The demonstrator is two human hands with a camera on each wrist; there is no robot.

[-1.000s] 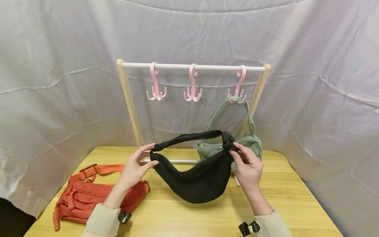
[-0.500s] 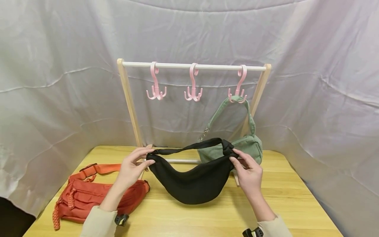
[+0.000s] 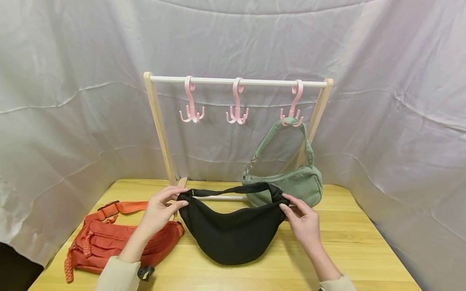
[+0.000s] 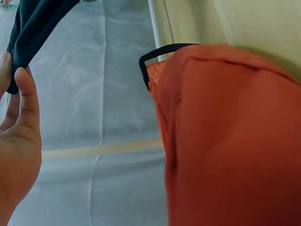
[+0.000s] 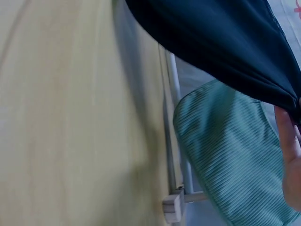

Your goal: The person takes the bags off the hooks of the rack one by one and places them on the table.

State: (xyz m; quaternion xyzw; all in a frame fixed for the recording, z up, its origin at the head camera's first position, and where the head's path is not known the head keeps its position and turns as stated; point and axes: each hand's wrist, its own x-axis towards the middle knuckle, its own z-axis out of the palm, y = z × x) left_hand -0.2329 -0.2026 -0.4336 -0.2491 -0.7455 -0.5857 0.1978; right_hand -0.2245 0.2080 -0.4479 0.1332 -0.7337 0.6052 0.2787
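A black crescent-shaped shoulder bag (image 3: 233, 232) is stretched between both hands in front of the rack, its strap looped along the top with a knot at the right end. My left hand (image 3: 158, 212) pinches the bag's left upper corner between thumb and fingers. At the knotted right corner, my right hand (image 3: 303, 220) pinches the cloth the same way. In the left wrist view the left hand (image 4: 21, 132) grips dark fabric at the upper left. The right wrist view shows the right hand (image 5: 289, 150) at the bag's corner, partly cut off by the frame edge.
Behind stands a wooden rack with a white rail (image 3: 214, 81) carrying pink hooks (image 3: 237, 103). From the right hook hangs a green corduroy bag (image 3: 302, 186), partly behind the black one. An orange-red waist bag (image 3: 116, 238) lies on the table at left, beneath the left forearm.
Both hands have come down and slightly nearer, lowering the black bag, so more of the green bag shows. The strap has sunk closer to the bag's top edge.
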